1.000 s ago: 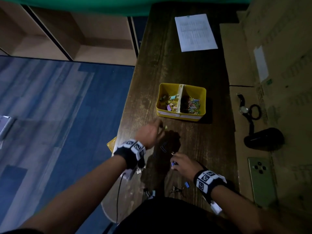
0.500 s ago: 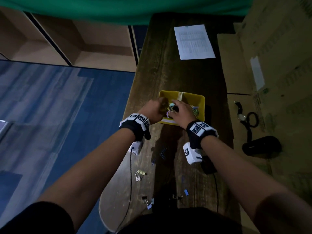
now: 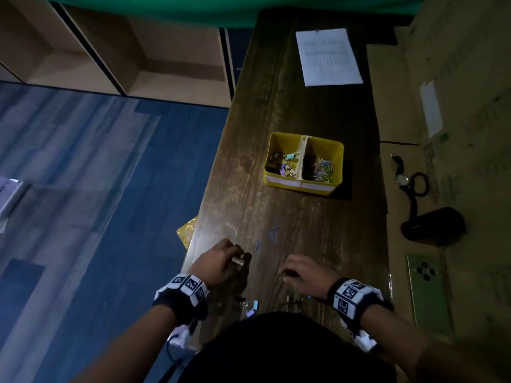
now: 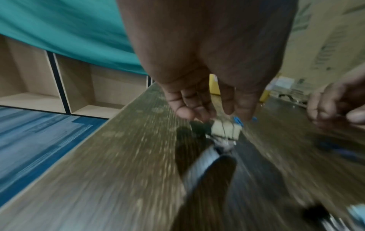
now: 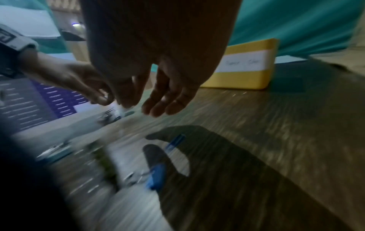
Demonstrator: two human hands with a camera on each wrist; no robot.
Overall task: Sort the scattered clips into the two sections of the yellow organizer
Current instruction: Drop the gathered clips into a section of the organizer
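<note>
Down at the near end of the bench [image 3: 276, 111], going by the head view, both hands were low among the last loose clips: the left hand [image 3: 218, 262] had its fingers curled round a small tan binder clip [image 3: 237, 261], while the right hand [image 3: 305, 273] hovered with fingers loosely bent and nothing in them that I could make out. The yellow organizer [image 3: 302, 186] sat well apart, further up the bench, binder clips in its left section and coloured paper clips [image 3: 322, 168] in the right, and a few blue paper clips [image 3: 273, 232] lay between it and the hands. Over on the left wrist view, pretty blurry, the tan binder clip [image 4: 226, 129] dangled from the fingers [image 4: 189, 109] by its wire handles. I'd guess these things are light and stiff with springy wire loops, so pinching the loops or the folded body works fine, but the flat paper clips are thin and slippery and probably need a fingernail under an edge. From the right wrist view the right hand [image 5: 158, 75] was spread and relaxed above a blue binder clip [image 5: 156, 176] on the bench. The organizer [image 5: 247, 75] had a white label strip with handwriting on it, too smeared to read.
</note>
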